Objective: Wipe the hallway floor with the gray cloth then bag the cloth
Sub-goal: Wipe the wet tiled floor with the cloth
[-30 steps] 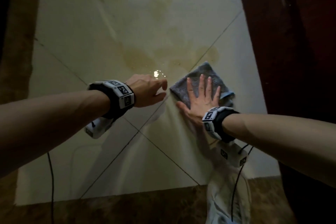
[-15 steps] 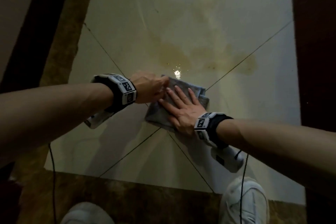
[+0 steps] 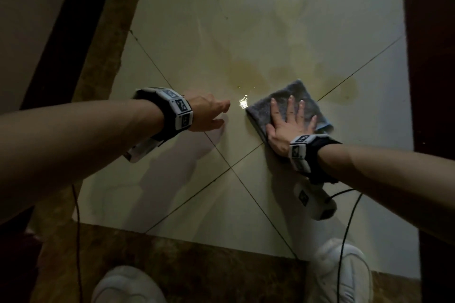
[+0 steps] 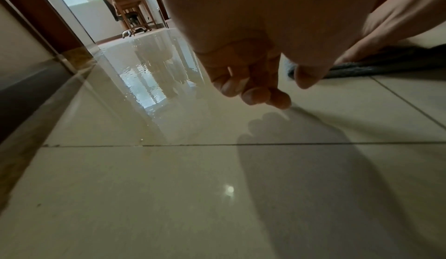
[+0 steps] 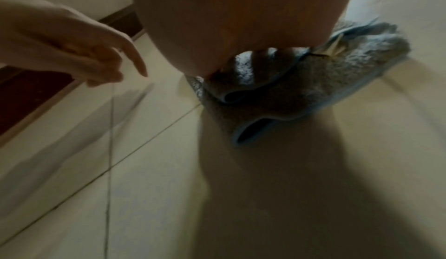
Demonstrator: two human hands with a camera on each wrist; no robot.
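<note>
Cloth (image 3: pixel 290 103) slid right; right hand (image 3: pixel 288 125) flat on folded terry; left hand (image 3: pixel 209 115) loose, empty.

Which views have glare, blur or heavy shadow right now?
Head view: dim, one small specular glint on the wet floor beside the gray cloth. Left wrist view: sharp, broad window reflection on the tiles, left hand casting a large shadow. Right wrist view: motion-blurred, right hand dark and close, shadow covering the floor below.
</note>
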